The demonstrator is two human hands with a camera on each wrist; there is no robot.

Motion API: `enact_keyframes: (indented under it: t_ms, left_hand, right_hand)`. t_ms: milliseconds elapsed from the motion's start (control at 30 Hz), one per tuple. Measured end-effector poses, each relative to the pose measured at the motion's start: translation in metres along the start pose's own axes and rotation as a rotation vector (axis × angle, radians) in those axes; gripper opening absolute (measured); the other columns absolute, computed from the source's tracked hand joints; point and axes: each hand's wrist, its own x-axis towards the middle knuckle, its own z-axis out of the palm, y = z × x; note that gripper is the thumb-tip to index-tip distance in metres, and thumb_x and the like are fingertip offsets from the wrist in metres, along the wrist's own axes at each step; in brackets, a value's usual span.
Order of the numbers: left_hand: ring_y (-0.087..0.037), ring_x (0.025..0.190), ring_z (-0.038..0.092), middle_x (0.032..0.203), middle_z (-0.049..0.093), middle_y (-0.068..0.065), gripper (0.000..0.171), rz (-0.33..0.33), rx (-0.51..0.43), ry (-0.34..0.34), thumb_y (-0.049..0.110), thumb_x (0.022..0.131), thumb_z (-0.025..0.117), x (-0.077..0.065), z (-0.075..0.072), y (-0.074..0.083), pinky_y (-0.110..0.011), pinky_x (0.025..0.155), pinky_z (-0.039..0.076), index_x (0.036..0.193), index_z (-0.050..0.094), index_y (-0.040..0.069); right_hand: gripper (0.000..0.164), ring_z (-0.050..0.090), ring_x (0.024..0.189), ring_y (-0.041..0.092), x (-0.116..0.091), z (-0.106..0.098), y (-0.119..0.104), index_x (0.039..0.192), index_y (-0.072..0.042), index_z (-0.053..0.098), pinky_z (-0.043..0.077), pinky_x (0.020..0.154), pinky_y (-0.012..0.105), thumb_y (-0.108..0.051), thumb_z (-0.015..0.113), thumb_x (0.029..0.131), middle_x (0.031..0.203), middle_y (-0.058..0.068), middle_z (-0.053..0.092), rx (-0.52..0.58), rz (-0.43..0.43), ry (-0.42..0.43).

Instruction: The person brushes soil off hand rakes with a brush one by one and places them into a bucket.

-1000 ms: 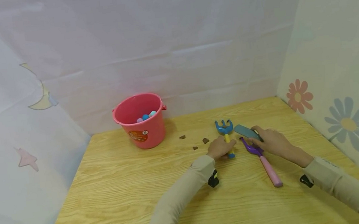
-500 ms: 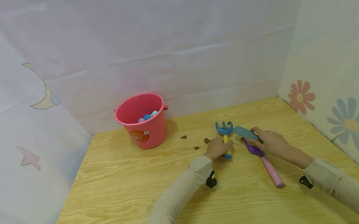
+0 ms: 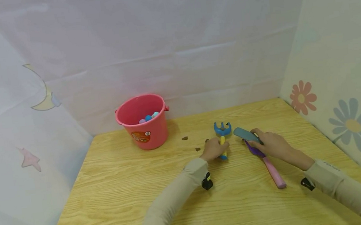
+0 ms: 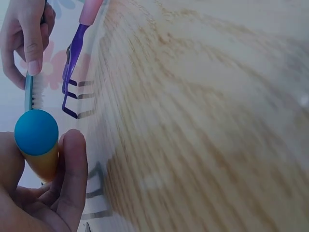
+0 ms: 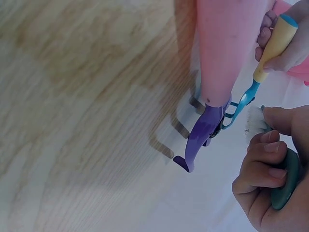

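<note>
My left hand (image 3: 212,149) grips the yellow handle of a small blue hand rake (image 3: 223,130), whose tines point away from me. The blue butt of that handle (image 4: 36,133) faces the left wrist camera. With my right hand (image 3: 273,145) I hold a blue-green scrubbing brush (image 3: 244,134), fingers curled round its grip. White bristles (image 5: 256,121) show under it in the right wrist view. Beneath the brush and right hand is a purple hand rake with a pink handle (image 3: 274,174). The brush partly hides its purple head in the head view.
A pink bucket (image 3: 157,131) with several coloured balls (image 3: 148,118) stands at the back left of the wooden table (image 3: 109,193). Small brown bits (image 3: 184,138) lie between the bucket and my left hand. Printed cloth walls (image 3: 196,70) border the back and sides.
My left hand has shifted slightly left with the blue rake, away from the brush. The right hand and brush have barely moved, and the purple rake stays put.
</note>
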Motion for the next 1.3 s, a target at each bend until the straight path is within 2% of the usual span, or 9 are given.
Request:
enact_keyframes:
  t_ms: [167, 400, 500, 733, 1100, 1300]
  left_hand:
    - [-0.008, 0.039, 0.040, 0.048, 0.045, 0.003, 0.039, 0.019, 0.007, -0.002, 0.027, 0.100, 0.056, -0.005, -0.007, -0.003, -0.021, 0.040, 0.035, 0.064, 0.051, 0.013]
    - [-0.008, 0.041, 0.042, 0.051, 0.046, 0.003, 0.034, 0.033, -0.030, 0.011, 0.026, 0.099, 0.057, -0.009, -0.017, -0.010, -0.020, 0.041, 0.036, 0.068, 0.052, 0.012]
    - [-0.008, 0.042, 0.043, 0.051, 0.047, 0.003, 0.034, 0.020, -0.042, 0.026, 0.026, 0.098, 0.059, -0.011, -0.020, -0.012, -0.020, 0.042, 0.036, 0.068, 0.052, 0.012]
    - [-0.008, 0.040, 0.043, 0.049, 0.047, 0.003, 0.039, 0.002, -0.002, 0.063, 0.028, 0.096, 0.061, -0.016, -0.026, -0.016, -0.020, 0.041, 0.035, 0.062, 0.053, 0.013]
    - [-0.008, 0.040, 0.047, 0.051, 0.053, 0.001, 0.042, 0.022, 0.030, 0.071, 0.027, 0.097, 0.060, -0.023, -0.037, -0.023, -0.020, 0.040, 0.038, 0.059, 0.058, 0.010]
    - [-0.009, 0.042, 0.047, 0.054, 0.055, 0.000, 0.040, 0.027, 0.010, 0.060, 0.026, 0.098, 0.060, -0.028, -0.041, -0.023, -0.020, 0.041, 0.038, 0.063, 0.058, 0.008]
  right_hand:
    - [0.046, 0.050, 0.053, 0.014, 0.001, 0.001, -0.002, 0.129, 0.005, 0.049, 0.038, 0.046, 0.030, -0.028, 0.062, 0.099, 0.070, 0.005, 0.057, 0.004, -0.002, -0.002]
    - [0.045, 0.046, 0.051, 0.013, 0.002, 0.000, -0.007, 0.128, 0.006, 0.050, 0.034, 0.045, 0.029, -0.026, 0.063, 0.099, 0.065, 0.002, 0.052, 0.002, -0.038, 0.008]
    - [0.045, 0.047, 0.052, 0.014, 0.004, 0.002, -0.007, 0.127, 0.006, 0.050, 0.035, 0.046, 0.030, -0.024, 0.064, 0.097, 0.066, 0.004, 0.055, 0.001, -0.050, 0.013]
    - [0.047, 0.051, 0.054, 0.015, 0.008, 0.005, -0.008, 0.129, 0.008, 0.049, 0.041, 0.046, 0.030, -0.024, 0.065, 0.097, 0.074, 0.008, 0.061, -0.004, -0.054, -0.004]
    - [0.045, 0.043, 0.051, 0.011, 0.013, 0.005, -0.016, 0.131, 0.002, 0.053, 0.036, 0.047, 0.029, -0.020, 0.067, 0.095, 0.064, -0.001, 0.052, -0.044, -0.159, 0.035]
    - [0.049, 0.033, 0.044, 0.007, 0.018, 0.009, -0.017, 0.136, -0.001, 0.052, 0.026, 0.044, 0.027, -0.029, 0.063, 0.098, 0.054, -0.006, 0.041, -0.032, -0.141, -0.004]
